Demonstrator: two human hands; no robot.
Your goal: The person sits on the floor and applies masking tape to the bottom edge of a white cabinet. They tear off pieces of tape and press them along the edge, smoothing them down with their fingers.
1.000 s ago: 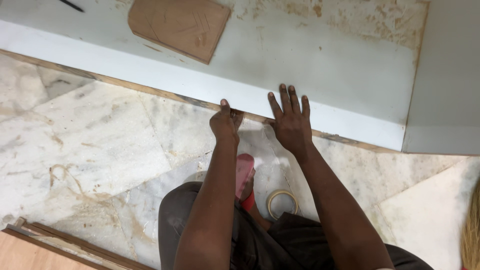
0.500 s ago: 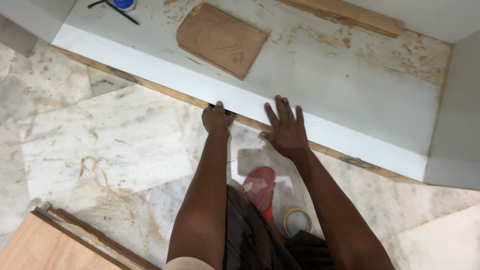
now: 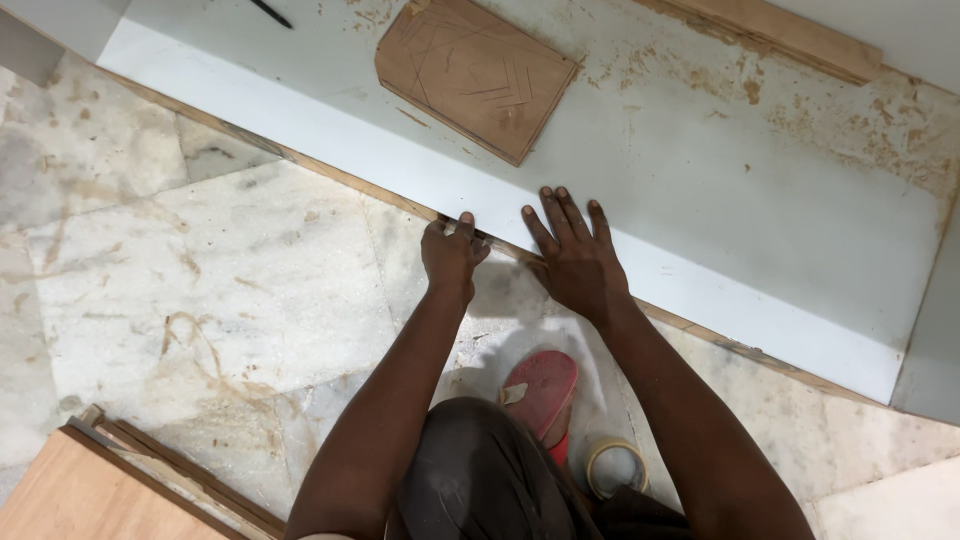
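Note:
A large white laminate board lies on the marble floor with a thin wood-coloured strip running along its near edge. My left hand is curled at that edge, thumb up on the white face, fingers pinched on something small and dark that I cannot make out. Just right of it my right hand lies flat with fingers spread, palm on the floor and fingertips pressed on the board's white edge. A brown plywood piece with pencil lines rests on the board farther back.
A roll of tape and a red sandal lie by my knees. Plywood sheets with thin strips sit at the lower left. A dark tool tip shows at the top. Sawdust covers the board's far right, beside a wooden batten.
The view has shifted, so the board and both hands sit lower and more central. Both hands stay at the board's near edge; the left hand has moved slightly left along it.

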